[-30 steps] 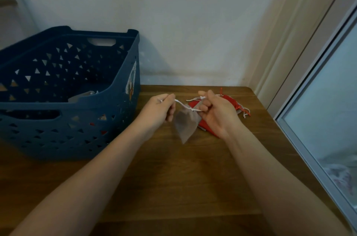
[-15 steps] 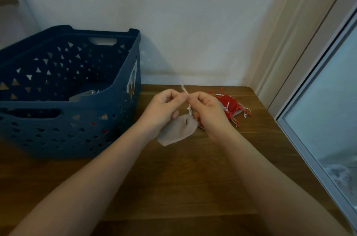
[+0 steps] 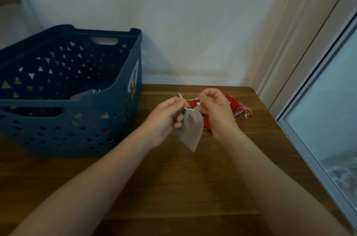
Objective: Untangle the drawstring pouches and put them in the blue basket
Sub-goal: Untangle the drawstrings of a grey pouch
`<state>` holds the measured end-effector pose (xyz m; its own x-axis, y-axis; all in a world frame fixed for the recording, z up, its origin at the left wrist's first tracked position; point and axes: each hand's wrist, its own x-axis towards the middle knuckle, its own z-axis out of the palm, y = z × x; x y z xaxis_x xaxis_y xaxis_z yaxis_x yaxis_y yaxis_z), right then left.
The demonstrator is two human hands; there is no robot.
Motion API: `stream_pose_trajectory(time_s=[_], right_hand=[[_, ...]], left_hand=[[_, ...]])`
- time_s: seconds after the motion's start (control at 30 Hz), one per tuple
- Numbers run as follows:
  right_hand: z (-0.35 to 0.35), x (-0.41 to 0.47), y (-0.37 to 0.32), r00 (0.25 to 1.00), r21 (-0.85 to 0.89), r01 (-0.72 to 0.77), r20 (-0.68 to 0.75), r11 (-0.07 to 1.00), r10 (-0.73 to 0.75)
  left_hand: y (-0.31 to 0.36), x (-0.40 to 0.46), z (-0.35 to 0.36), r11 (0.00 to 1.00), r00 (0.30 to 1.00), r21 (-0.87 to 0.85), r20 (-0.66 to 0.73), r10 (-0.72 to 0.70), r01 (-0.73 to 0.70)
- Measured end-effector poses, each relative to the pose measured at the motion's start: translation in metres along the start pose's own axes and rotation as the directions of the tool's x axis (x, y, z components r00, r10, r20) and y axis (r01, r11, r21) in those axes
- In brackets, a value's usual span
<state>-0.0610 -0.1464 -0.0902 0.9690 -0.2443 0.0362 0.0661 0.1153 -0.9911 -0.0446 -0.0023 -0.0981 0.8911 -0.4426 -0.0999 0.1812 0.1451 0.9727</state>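
Note:
A grey drawstring pouch (image 3: 191,131) hangs above the wooden table between my hands. My left hand (image 3: 166,118) pinches its white string at the pouch's top. My right hand (image 3: 216,112) pinches another white string end a little to the right. Behind my right hand lies a pile of red and grey pouches (image 3: 237,108) with loose strings. The blue basket (image 3: 108,120) stands at the left, with a grey pouch (image 3: 83,95) lying inside it.
The wooden table (image 3: 183,181) ends at a white wall behind. A window frame (image 3: 313,150) runs along the table's right edge. The basket takes up the table's left side.
My hands have moved apart a little and risen. The grey pouch has swung from lying sideways under my left hand to hanging straight down.

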Motion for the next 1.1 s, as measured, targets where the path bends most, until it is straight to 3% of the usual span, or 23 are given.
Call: stream_pose_trajectory(time_s=[0.07,0.17,0.3,0.57,0.8,0.97,1.1], right_hand=[[-0.002,0.0,-0.001,1.0,0.008,-0.006,-0.02,1.0,0.006],[-0.001,-0.002,-0.01,0.999,0.045,0.035,0.007,0.998,-0.035],[0.005,-0.004,-0.023,0.999,0.007,0.049,0.004,0.999,-0.049],[0.021,-0.004,-0.026,0.989,0.037,0.011,0.146,0.999,-0.016],[0.024,-0.005,-0.019,0.978,0.072,0.005,0.208,0.997,-0.02],[0.024,-0.002,-0.016,0.99,0.084,0.045,0.129,0.995,-0.055],[0.024,-0.002,-0.017,0.988,0.061,0.067,0.132,0.996,-0.074]], left_hand=[[0.0,0.001,0.002,0.995,0.999,0.089,0.026,-0.039,0.037],[0.002,0.003,0.006,0.906,1.0,0.423,-0.023,0.009,0.002],[0.002,0.006,0.009,0.585,0.977,0.789,0.086,0.197,-0.187],[0.002,0.004,0.001,0.188,0.88,0.89,0.343,0.328,-0.416],[-0.006,0.004,-0.003,0.334,0.901,0.84,0.366,0.234,-0.428],[-0.005,0.003,0.002,0.636,0.946,0.7,0.225,0.236,-0.325],[0.002,-0.001,0.007,0.734,0.959,0.618,0.204,0.196,-0.282]])
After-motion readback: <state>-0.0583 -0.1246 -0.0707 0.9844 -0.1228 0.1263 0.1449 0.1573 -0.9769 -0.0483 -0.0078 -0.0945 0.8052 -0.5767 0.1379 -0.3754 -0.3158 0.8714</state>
